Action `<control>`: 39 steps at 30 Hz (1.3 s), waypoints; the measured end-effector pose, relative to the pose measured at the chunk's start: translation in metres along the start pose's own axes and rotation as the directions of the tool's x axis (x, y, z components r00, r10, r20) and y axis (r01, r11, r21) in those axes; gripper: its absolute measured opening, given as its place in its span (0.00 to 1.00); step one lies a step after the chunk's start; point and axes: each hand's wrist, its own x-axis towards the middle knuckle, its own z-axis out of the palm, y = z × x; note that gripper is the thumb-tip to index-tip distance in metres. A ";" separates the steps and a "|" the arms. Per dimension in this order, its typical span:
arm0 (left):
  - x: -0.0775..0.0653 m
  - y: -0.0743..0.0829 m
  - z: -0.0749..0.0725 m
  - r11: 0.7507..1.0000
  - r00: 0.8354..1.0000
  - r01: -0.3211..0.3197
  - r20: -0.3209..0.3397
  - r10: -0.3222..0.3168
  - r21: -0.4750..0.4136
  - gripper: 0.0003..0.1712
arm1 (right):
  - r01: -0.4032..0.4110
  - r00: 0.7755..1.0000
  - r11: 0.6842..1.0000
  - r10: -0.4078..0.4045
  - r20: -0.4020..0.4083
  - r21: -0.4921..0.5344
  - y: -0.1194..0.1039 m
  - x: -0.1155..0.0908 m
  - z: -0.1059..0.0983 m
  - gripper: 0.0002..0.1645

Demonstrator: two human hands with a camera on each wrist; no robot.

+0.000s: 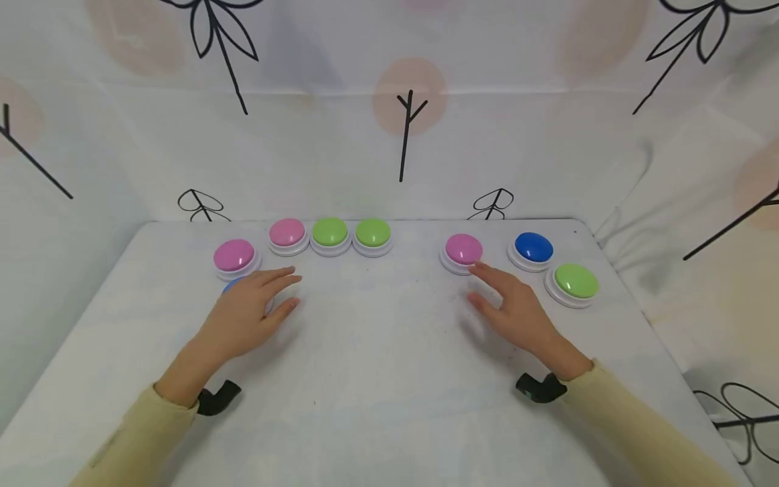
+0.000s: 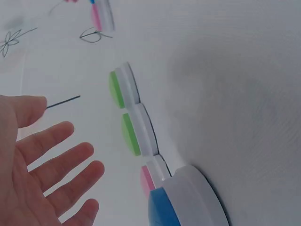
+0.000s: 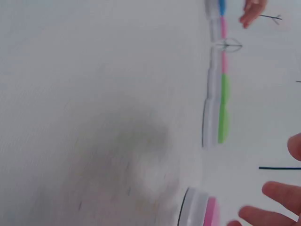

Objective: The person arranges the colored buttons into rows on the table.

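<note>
My left hand (image 1: 243,314) hovers above the table's left side with its fingers loosely extended and nothing in its grasp. Beneath it, a blue push button (image 1: 231,284) on a white base is mostly hidden in the head view; the left wrist view shows this blue dome (image 2: 162,209) beside the spread fingers (image 2: 63,176). On the other side, my right hand (image 1: 517,311) is held over the table, fingers relaxed and holding nothing. Its fingertips overlap the edge of a pink button (image 1: 464,249), which also appears low in the right wrist view, near the fingers (image 3: 282,195).
Left of centre stand a darker pink button (image 1: 234,255), a pink one (image 1: 287,232) and two green ones (image 1: 330,232) (image 1: 373,233) side by side. Past my right hand are a blue button (image 1: 533,247) and a green button (image 1: 577,281). Patterned cloth (image 1: 341,149) rises behind the white table (image 1: 377,379).
</note>
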 end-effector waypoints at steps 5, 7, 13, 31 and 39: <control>-0.010 -0.007 -0.013 0.974 0.992 0.118 -0.027 -0.126 -0.196 0.17 | -0.108 0.991 0.966 0.085 0.107 0.234 -0.010 0.006 0.010 0.30; -0.013 -0.013 -0.018 0.955 0.984 0.160 -0.037 -0.174 -0.251 0.15 | -0.123 0.988 0.948 0.089 0.129 0.293 -0.015 0.009 0.014 0.29; -0.022 -0.033 -0.027 0.900 0.951 0.276 -0.040 -0.306 -0.337 0.17 | -0.101 0.988 0.911 0.043 0.151 0.400 -0.032 0.021 0.027 0.28; -0.039 -0.084 -0.025 0.791 0.889 0.446 0.104 -0.446 -0.419 0.35 | -0.151 0.962 0.773 -0.029 0.271 0.616 -0.098 0.074 0.093 0.25; -0.045 -0.100 -0.021 0.743 0.875 0.478 0.183 -0.448 -0.468 0.39 | -0.200 0.947 0.701 -0.040 0.318 0.684 -0.131 0.095 0.129 0.27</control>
